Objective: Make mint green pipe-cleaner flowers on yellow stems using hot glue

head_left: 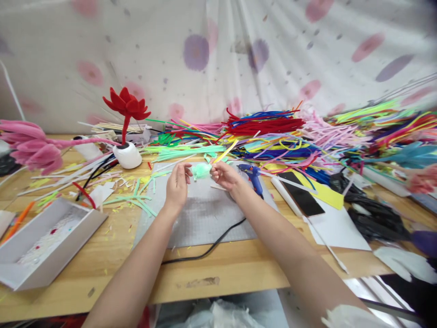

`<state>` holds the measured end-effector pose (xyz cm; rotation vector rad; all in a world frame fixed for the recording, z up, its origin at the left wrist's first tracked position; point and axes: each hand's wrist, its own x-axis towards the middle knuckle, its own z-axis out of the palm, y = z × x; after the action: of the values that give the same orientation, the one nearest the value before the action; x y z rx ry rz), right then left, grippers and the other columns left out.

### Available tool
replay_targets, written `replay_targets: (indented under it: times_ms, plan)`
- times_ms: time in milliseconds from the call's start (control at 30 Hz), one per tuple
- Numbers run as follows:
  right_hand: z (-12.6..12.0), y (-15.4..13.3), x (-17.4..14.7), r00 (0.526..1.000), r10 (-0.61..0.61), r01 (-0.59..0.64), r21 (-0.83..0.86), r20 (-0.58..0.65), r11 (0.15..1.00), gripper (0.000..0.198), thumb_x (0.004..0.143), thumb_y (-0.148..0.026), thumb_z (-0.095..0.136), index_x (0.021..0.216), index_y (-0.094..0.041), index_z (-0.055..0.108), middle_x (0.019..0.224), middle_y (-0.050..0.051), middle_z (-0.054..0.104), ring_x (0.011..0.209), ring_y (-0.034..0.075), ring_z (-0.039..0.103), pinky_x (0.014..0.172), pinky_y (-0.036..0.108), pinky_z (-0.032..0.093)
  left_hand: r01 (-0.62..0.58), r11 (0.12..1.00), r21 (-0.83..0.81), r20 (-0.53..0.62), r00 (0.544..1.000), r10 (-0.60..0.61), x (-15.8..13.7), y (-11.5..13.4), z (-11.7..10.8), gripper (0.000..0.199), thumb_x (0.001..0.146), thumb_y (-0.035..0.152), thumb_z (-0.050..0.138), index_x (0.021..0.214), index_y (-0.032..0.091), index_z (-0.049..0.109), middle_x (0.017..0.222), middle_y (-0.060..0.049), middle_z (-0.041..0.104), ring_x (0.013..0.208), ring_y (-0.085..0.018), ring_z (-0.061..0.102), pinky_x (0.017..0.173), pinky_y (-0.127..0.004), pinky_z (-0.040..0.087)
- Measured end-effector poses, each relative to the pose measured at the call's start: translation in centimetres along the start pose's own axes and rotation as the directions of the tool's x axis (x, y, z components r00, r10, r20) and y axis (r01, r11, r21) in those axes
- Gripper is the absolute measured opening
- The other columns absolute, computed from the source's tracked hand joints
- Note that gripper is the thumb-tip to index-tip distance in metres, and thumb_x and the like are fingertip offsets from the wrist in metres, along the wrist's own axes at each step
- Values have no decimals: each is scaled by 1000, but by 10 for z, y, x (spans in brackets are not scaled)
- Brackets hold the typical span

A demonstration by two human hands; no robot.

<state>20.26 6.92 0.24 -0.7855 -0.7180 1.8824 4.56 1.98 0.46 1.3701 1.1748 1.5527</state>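
Note:
A mint-green fuzzy piece, seemingly made of pipe cleaner, is held up over the grey cutting mat. My right hand pinches it at its right end. A yellow strip slants up from the same fingertips; whether they grip it too is unclear. To the left of the green piece is my left hand, its fingers loosely curved with a small gap to the piece. The blue glue gun lies just beyond my right wrist. Short mint-green pipe cleaners are strewn left of the mat.
Pipe cleaner bundles line the back. A red flower stands in a white pot; a pink flower leans left. An open box is front left. Right are a phone and another person's hand. A cable crosses in front.

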Motion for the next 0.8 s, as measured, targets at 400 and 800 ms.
replay_targets:
  times_ms: [400,800]
  plan:
    - [19,2,13,993,-89,87,-33,-71,996,8,65,-6,53,65,-14,52,47,-4,53,41,3,45,40,11,38,439,864,-246,-18,889,-457,-15,-17,29,33,63,39,69,84,15,61,72,-1,60,55,-7,50,48,-19,38]
    - [37,20,18,988,-84,104,162,-127,981,14,60,-5,52,52,-14,46,40,-8,42,37,1,34,34,12,24,302,751,-587,-54,911,-409,0,-18,57,23,64,39,68,72,17,65,74,0,60,68,-8,53,65,-21,41]
